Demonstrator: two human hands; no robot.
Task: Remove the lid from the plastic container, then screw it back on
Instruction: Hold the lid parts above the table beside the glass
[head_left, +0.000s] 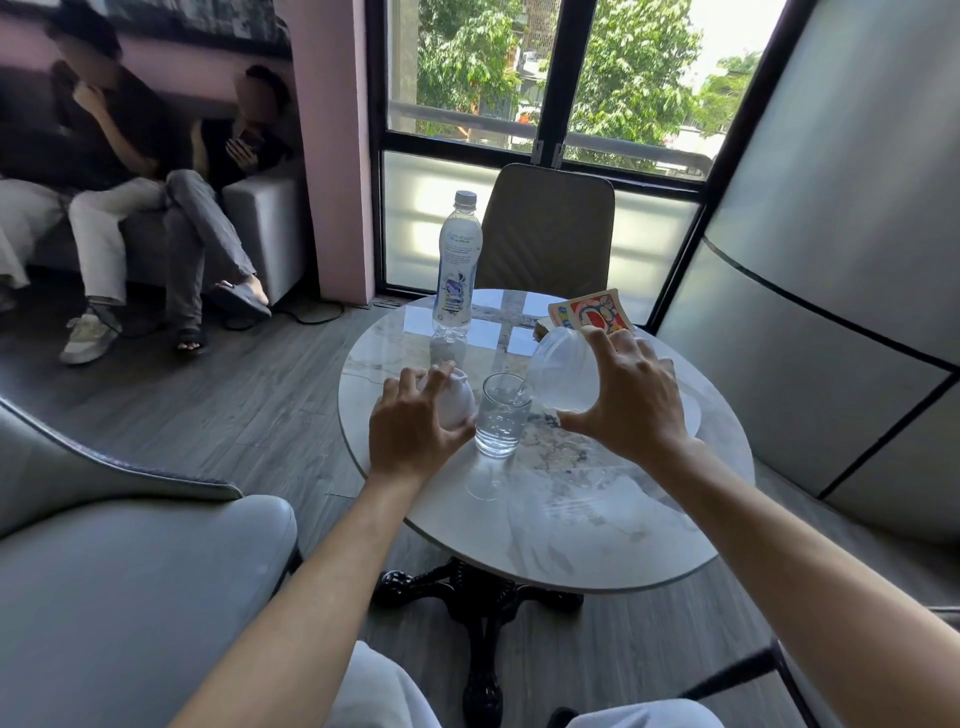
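At frame centre, the right hand (631, 395) grips the tilted container (563, 374), pouring into the glass (500, 415); the left hand (415, 421) clasps the lid (454, 400). Overtilting could spill water across the bench (597, 519).

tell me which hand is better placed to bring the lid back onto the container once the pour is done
Left. The left hand already holds the lid beside the glass, while the right hand is occupied tilting the plastic container over the glass. The right would probably just steady it upright.
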